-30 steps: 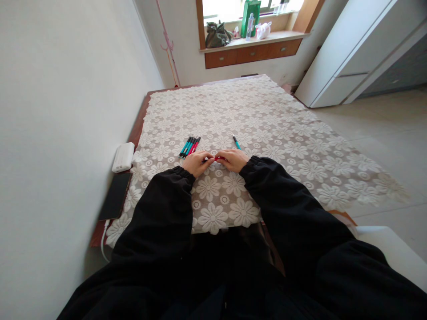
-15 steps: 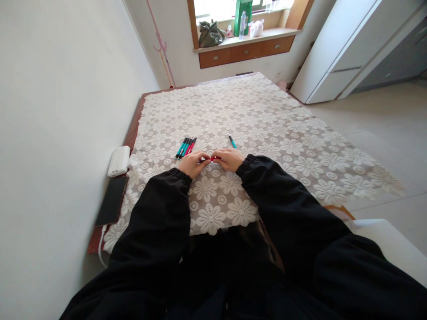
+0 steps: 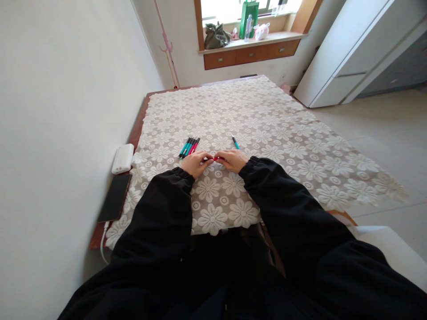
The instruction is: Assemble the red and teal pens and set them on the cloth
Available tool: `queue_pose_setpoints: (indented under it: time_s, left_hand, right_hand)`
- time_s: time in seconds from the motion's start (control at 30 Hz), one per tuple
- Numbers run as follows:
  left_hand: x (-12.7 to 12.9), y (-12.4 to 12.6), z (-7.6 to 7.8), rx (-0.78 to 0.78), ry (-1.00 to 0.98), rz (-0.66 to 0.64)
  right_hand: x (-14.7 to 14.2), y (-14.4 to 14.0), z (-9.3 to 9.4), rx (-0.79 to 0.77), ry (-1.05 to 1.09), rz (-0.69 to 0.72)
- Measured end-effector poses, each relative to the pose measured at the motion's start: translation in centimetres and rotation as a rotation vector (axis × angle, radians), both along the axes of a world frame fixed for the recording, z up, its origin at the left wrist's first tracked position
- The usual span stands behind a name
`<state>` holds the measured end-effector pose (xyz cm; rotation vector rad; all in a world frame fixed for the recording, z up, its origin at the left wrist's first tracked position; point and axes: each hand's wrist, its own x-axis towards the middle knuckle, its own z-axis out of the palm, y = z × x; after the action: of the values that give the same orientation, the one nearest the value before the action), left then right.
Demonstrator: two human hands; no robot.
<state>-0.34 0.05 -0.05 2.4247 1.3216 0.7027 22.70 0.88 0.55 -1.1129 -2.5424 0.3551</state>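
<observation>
Head view showed both hands low on the lace cloth (image 3: 267,129), meeting at the table's near middle. The left hand (image 3: 196,162) and right hand (image 3: 235,160) pinched a red pen (image 3: 218,158) between them, fingertips pressed on either end, so only a short red stretch showed in the gap. Whether it was one piece or two being joined, I could not tell.

At about eleven o'clock from the hands lay a row of pens (image 3: 189,147), teal and red, touching side by side. At one o'clock, just beyond the right hand, lay a single teal pen (image 3: 235,142), apart from the rest. Out at nine o'clock, off the cloth by the wall, sat a white power bank (image 3: 123,158) with a dark phone (image 3: 115,197) nearer the person.

The red pen looked light, stiff and smooth, likely to roll on the lace; a fingertip pinch near each end seemed the sound hold.
</observation>
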Motion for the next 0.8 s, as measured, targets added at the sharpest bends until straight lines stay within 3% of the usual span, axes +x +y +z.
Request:
queue_pose_setpoints:
  time_s: [0.8]
  left_hand:
    - [0.07,0.0,0.03,-0.008,-0.008,-0.01]
  right_hand:
    - [0.0,-0.03,0.01,-0.004,0.011,0.013]
